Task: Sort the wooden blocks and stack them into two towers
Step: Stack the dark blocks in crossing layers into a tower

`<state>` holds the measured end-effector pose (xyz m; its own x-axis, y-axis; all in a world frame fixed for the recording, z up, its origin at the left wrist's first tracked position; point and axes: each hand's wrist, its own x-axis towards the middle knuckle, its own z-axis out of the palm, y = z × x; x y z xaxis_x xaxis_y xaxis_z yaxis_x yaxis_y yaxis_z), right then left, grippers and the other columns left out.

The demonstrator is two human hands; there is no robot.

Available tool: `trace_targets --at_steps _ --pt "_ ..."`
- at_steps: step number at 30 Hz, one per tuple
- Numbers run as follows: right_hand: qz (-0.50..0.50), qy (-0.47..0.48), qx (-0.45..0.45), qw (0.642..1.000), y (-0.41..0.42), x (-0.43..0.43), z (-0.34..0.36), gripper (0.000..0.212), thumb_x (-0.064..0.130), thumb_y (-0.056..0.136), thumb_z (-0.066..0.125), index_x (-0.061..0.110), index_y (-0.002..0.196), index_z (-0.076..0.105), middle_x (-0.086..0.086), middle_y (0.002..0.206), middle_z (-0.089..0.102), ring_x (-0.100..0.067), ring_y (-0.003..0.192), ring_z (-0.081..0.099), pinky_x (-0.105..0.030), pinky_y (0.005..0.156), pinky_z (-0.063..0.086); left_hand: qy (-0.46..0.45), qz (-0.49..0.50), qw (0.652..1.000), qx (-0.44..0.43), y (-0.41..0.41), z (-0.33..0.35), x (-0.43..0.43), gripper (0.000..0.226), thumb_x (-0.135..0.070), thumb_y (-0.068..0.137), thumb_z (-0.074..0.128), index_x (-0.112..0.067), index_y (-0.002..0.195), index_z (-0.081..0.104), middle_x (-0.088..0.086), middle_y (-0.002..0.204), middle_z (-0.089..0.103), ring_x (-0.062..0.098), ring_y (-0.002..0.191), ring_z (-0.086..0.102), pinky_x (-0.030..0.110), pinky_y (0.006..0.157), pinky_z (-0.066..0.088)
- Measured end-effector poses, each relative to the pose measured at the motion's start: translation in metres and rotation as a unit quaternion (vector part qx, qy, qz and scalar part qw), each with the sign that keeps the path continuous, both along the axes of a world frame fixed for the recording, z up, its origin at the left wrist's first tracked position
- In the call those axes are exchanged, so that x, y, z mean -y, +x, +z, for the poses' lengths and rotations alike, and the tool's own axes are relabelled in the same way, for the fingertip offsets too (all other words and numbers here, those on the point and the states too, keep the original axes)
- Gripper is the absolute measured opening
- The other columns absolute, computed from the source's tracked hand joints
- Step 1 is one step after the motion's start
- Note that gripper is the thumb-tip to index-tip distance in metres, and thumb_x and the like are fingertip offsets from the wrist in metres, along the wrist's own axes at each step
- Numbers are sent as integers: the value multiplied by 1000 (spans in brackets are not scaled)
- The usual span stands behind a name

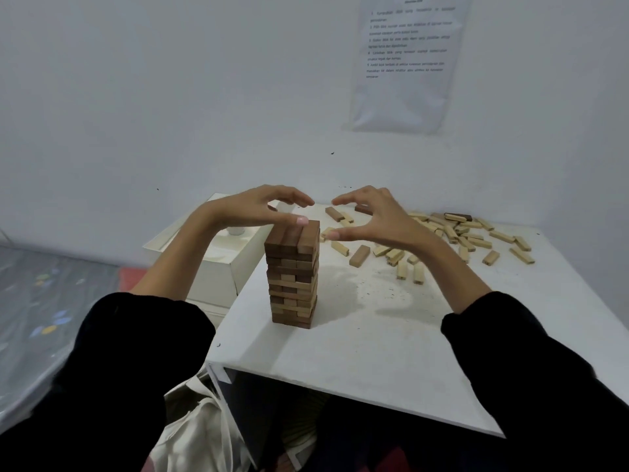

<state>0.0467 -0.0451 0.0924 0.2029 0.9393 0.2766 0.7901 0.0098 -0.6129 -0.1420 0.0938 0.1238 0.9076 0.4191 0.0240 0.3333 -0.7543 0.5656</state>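
A tower of dark brown wooden blocks (292,274) stands near the left edge of the white table (357,352). My left hand (258,207) hovers at the tower's top, its thumb tip touching the top layer and its fingers arched above, holding nothing. My right hand (367,216) floats just right of the top, thumb and fingers spread in an open curve, apart from the blocks. Several pale wooden blocks (452,236) lie scattered across the back right of the table, with a few dark blocks (457,217) among them.
A white cabinet (218,264) stands against the table's left side. A printed sheet (406,59) hangs on the wall behind. A cloth bag (200,434) lies under the table's front left corner. The floor at left has a patterned mat (44,308).
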Motion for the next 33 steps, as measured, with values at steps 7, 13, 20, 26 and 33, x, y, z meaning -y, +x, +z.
trace_targets --at_steps 7,13,20,26,33 --pt "-45 -15 -29 998 66 46 2 63 58 61 74 41 118 54 9 128 48 -9 120 38 -31 95 31 113 24 989 89 60 26 42 37 -34 93 54 -17 126 55 2 127 55 10 114 47 24 94 38" --pt "-83 -8 -71 994 116 68 -32 47 47 71 72 31 114 62 5 120 58 -12 116 50 -29 95 37 63 41 976 204 146 -42 97 26 -25 94 55 -14 116 61 6 114 59 18 110 50 26 92 37" --pt "-129 26 -68 989 155 60 -98 31 25 82 71 20 112 65 2 116 60 -8 108 45 -36 103 32 -27 127 985 116 206 -135 74 25 -23 94 54 -13 115 62 5 113 58 19 109 52 24 80 36" --pt "-187 42 -73 979 212 18 -137 30 20 84 69 27 112 64 -2 118 57 -24 118 42 -30 92 33 -36 156 976 151 258 -155 21 20 -11 91 56 -7 107 67 13 110 61 19 99 55 13 70 30" --pt "-291 88 -29 952 309 -39 -152 27 8 86 59 22 108 66 -4 112 62 -28 114 45 -17 77 24 -44 159 968 191 330 -173 -62 30 7 86 48 -10 96 71 3 101 69 11 92 62 6 75 45"
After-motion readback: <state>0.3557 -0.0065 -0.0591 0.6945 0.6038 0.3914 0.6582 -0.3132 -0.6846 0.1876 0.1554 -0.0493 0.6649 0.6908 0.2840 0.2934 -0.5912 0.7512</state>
